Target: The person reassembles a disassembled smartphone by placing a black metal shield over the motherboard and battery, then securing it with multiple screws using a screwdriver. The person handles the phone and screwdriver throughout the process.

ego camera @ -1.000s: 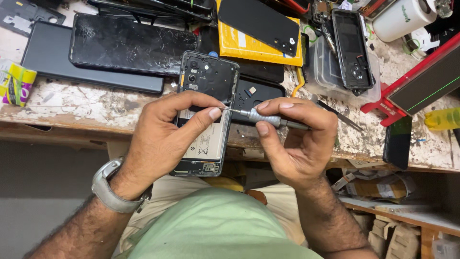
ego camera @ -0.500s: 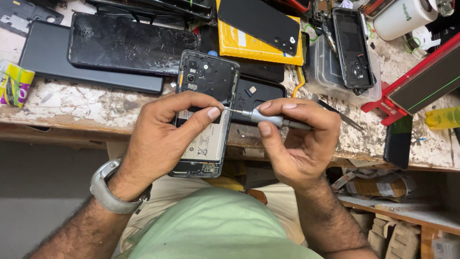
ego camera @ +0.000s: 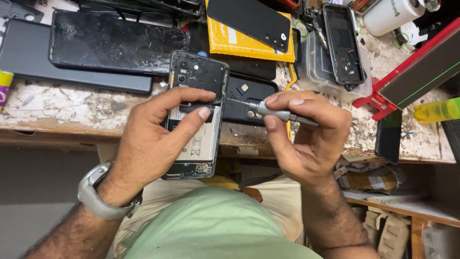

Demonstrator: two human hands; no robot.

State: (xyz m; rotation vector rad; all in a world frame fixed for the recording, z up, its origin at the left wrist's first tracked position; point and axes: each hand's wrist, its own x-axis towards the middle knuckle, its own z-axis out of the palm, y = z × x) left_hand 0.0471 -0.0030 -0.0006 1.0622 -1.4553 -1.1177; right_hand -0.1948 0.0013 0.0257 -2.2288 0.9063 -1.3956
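Gripping the opened phone (ego camera: pixel 196 115), the left hand (ego camera: pixel 148 144) steadies it while the right hand (ego camera: pixel 306 139) pinches a screwdriver (ego camera: pixel 273 111); a slipped tip could gouge the board.

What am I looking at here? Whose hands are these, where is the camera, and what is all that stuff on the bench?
There is no machine here: a person works with bare hands, and a camera worn on the head looks down at them. The left hand, with a wristwatch, holds an opened phone with its back off, so the inner parts show. The right hand grips a small screwdriver, whose tip points at the phone's upper part. Behind them is a worn workbench carrying a cracked tablet, a yellow packet with a black phone cover on it, a clear plastic tub holding another phone shell, and a white roll.
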